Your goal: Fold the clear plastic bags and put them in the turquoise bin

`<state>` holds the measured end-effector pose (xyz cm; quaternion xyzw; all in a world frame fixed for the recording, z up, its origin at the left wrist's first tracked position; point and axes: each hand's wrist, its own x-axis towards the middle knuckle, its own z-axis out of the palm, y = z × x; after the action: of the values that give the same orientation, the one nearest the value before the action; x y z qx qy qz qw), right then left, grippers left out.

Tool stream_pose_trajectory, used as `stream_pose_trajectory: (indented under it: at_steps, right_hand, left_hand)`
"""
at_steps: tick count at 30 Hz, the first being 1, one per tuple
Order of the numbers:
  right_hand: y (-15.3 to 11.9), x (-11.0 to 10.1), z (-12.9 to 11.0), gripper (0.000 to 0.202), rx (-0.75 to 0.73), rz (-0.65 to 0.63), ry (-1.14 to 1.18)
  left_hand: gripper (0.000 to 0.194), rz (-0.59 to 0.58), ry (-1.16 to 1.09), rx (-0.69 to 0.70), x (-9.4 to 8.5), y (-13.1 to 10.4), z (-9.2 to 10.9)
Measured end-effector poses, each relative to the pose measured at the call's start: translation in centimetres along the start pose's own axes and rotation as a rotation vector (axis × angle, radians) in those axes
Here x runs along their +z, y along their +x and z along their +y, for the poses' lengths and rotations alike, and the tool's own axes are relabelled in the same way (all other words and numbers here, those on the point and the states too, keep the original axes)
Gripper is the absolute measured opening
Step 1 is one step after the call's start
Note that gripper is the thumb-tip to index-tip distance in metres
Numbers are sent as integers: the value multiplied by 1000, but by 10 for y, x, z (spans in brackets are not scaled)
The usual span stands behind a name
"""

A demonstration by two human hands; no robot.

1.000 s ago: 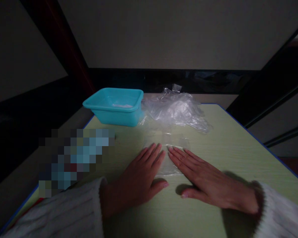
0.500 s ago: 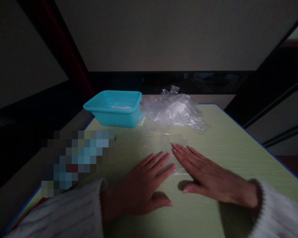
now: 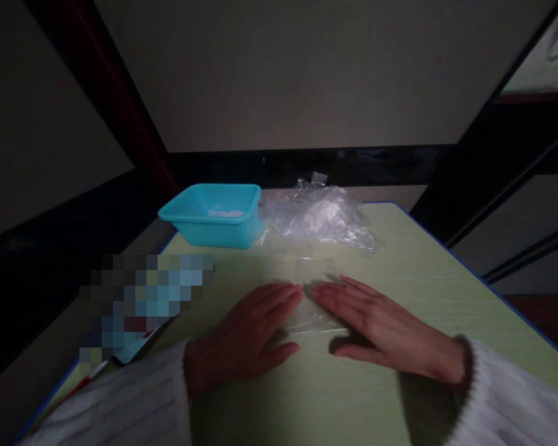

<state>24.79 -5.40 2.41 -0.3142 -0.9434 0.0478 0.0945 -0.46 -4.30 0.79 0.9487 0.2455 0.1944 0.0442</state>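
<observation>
A clear plastic bag (image 3: 309, 319) lies flattened on the pale green table (image 3: 307, 396), its see-through edges hard to trace. Over its left side is my left hand (image 3: 255, 331), palm down, fingers stretched out with the thumb apart. My right hand (image 3: 374, 325) rests on the right side of the bag, palm down, fingers extended toward the left. The fingertips of both hands nearly meet over the bag. Neither hand grips anything. Just beyond the hands, a crumpled heap of clear plastic bags (image 3: 328, 217) adjoins the flat one.
A turquoise plastic basin (image 3: 214, 229) with something pale inside stands at the back left. On the left edge lies a blurred-out flat item (image 3: 153, 310), with a thin red and white object (image 3: 86, 381) near my left sleeve. A wall (image 3: 307, 80) rises behind the table.
My left hand has drawn a little left and its fingers have bent slightly closer together. My right hand has shifted slightly left. The camera view has tilted a little.
</observation>
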Motion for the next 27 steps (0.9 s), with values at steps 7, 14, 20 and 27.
stream_pose_trajectory:
  at_steps: [7, 14, 20, 27]
  right_hand:
    - [-2, -4, -1, 21, -42, -8, -76]
    - [-2, -7, 0, 18, 39, -43, 5]
    - [-3, -6, 11, 17, 107, 16, 208]
    - [-1, -7, 26, 19, 269, 114, 514]
  left_hand:
    - [24, 70, 152, 82, -4, 5, 7]
    - [11, 91, 148, -13, 4, 7, 10]
    - [8, 95, 141, -48, 7, 8, 11]
    - [16, 95, 144, -32, 9, 8, 5]
